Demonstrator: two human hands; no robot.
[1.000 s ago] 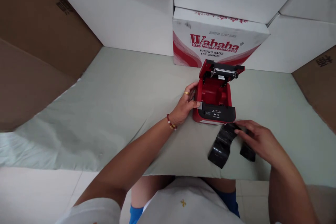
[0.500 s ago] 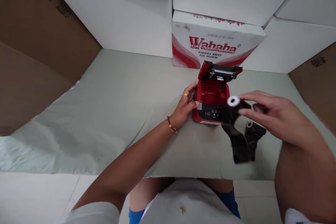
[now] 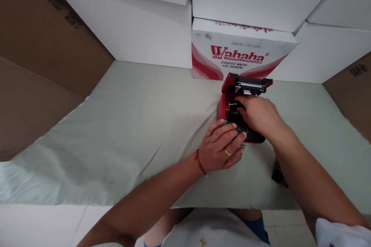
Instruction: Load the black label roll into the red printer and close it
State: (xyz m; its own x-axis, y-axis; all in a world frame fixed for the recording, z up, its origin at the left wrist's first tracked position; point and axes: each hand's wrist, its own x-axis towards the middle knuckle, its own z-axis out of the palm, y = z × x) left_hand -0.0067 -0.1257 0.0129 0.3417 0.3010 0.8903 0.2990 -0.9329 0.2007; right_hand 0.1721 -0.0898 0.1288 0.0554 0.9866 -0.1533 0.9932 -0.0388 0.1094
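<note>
A small red and black printer (image 3: 220,109) stands on the cloth with its lid (image 3: 253,85) raised. My right hand (image 3: 259,114) reaches into its bay, thumb and fingers closed on a black roll (image 3: 235,106). Part of that roll is hidden by the hand. Across the printer's black front panel lies my left hand (image 3: 223,144), its fingers extended and slightly apart, touching the panel. The roll's loose strip is mostly covered by both hands. A second black roll (image 3: 278,174) lies on the cloth, partly behind my right forearm.
A white and red Wahaha water carton (image 3: 237,54) stands directly behind the printer. White boxes (image 3: 150,34) form the back wall. Brown cartons stand at the left (image 3: 43,46) and right (image 3: 353,96). A pale green cloth (image 3: 121,123) covers the table up to its front edge.
My right hand has lifted the black roll off the cloth and carried it up and left into the printer's bay. My left hand has shifted from the printer's left side onto its front panel.
</note>
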